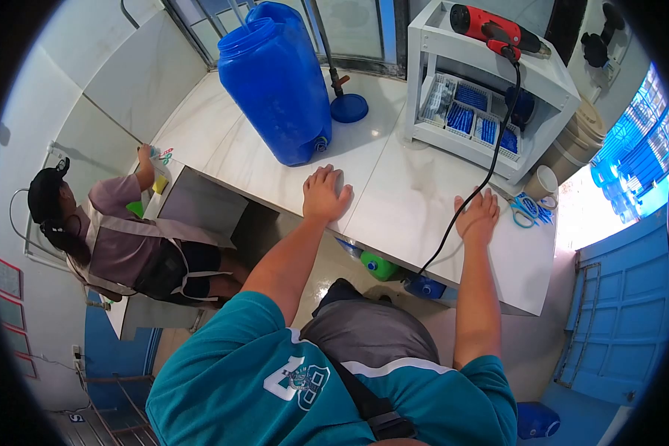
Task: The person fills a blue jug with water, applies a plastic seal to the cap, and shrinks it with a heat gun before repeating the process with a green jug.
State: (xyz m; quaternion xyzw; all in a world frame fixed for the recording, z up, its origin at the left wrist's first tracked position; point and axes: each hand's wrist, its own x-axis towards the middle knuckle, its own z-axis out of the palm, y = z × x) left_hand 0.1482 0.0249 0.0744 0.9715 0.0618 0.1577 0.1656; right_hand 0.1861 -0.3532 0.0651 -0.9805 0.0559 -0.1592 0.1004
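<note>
My left hand (325,195) rests palm down on the white marbled counter (394,171), fingers stretched out and holding nothing. Just beyond its fingertips stands a large blue plastic jug (275,97) with an open neck. My right hand (478,215) lies flat near the counter's right part, its fingers also extended. A black power cord (490,167) runs down from a red heat gun (494,30) and passes by that hand's thumb side. To the right of my right hand are scissors (524,210) with light blue handles, beside small blue items.
A white shelf unit (490,160) holds baskets of blue packets (461,117). Near it stand a paper cup (543,182) and a lidded bucket (576,137). A blue round-based stand (348,108) is behind the jug. At the left, a person in an apron (126,230) works at another counter.
</note>
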